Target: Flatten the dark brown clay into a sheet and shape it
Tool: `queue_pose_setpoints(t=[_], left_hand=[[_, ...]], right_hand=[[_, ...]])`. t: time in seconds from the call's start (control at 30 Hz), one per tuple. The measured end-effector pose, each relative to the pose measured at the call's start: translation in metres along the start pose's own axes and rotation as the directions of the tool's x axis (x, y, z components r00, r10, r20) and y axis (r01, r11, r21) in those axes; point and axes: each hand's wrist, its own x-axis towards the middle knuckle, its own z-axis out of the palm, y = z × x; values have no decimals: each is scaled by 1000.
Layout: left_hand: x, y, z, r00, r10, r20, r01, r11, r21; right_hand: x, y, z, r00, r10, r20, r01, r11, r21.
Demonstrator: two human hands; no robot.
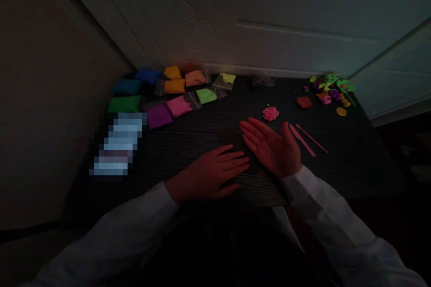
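My left hand [210, 172] is palm down over the dark table, its fingers stretched out toward the right. Opposite it, my right hand [274, 148] is turned palm up with fingers extended and the thumb apart. Nothing shows in either hand. Dark rounded patches [229, 135] lie on the table between and behind the hands; the dim light hides what they are. Just beyond my right fingers sits a pink clay flower [270, 114] with a tiny green bit behind it. Right of that hand lie a pink plastic clay knife [303, 140] and a thin pink modelling stick [311, 138].
Coloured clay packets, among them purple [159, 116], pink [179, 106] and green [124, 104], line the back left. A blurred bright screen [117, 144] lies at left. Small clay pieces [332, 89] cluster back right near a reddish lump [304, 102]. A pale panel [269, 49] rises behind.
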Motion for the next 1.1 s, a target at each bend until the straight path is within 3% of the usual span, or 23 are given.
queue_pose_setpoints(t=[0.17, 0.47, 0.7, 0.77, 0.9, 1.1], left_hand=[[0, 4, 5, 998, -13, 58, 14, 1000, -13], [-1, 6, 5, 994, -30, 102, 32, 999, -15], [-2, 3, 2, 998, -7, 57, 9, 999, -41], [-2, -1, 1, 996, -83, -10, 83, 996, 5], [-1, -11, 1, 950, -282, -137, 296, 951, 95], [-1, -15, 2, 945, -302, -129, 315, 944, 100]], right_hand=[[3, 17, 4, 994, 33, 104, -25, 997, -76], [8, 18, 0, 999, 19, 40, -15, 993, -117], [9, 3, -6, 999, 38, 25, -37, 998, -41], [11, -6, -9, 1000, -8, -6, 8, 1000, -30], [26, -6, -2, 998, -69, -6, 69, 994, -88], [53, 18, 12, 995, 24, 92, -10, 990, -143]])
